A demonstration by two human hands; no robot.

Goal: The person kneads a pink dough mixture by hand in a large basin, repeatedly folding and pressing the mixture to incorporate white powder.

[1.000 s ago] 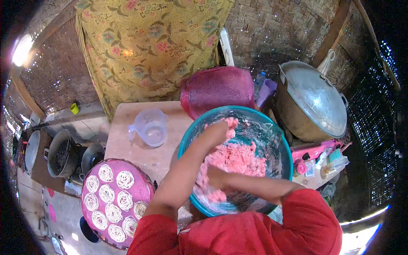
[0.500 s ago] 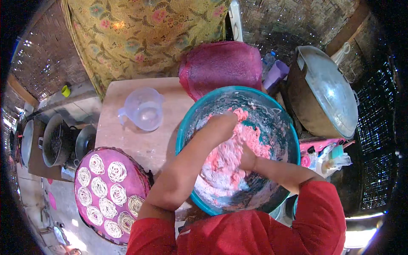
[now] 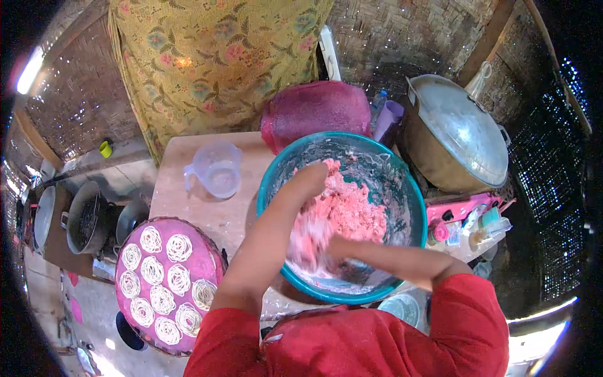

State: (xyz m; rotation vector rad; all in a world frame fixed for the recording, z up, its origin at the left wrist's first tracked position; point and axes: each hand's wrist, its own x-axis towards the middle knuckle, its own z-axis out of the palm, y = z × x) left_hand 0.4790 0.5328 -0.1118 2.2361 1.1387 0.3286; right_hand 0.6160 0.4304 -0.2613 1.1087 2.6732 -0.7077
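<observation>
A large teal basin stands before me, its inner wall smeared with white flour. Crumbly pink dough fills its middle, with paler floury clumps at the near left. My left hand is bent down into the basin at the dough's left side, its fingers hidden. Lower in the mixture, my right hand is blurred by motion, and its fingers cannot be made out. Left of the basin, a translucent plastic jug with a handle sits on a wooden board.
A round purple tray at left bears several pale noodle nests. Behind the basin lies a magenta covered bundle. A big lidded metal pot and purple cup stand at right. Dark pans stand far left.
My right hand has swept left and toward me through the dough. The pink mass now looks more exposed at the basin's middle. The whole view has shifted slightly.
</observation>
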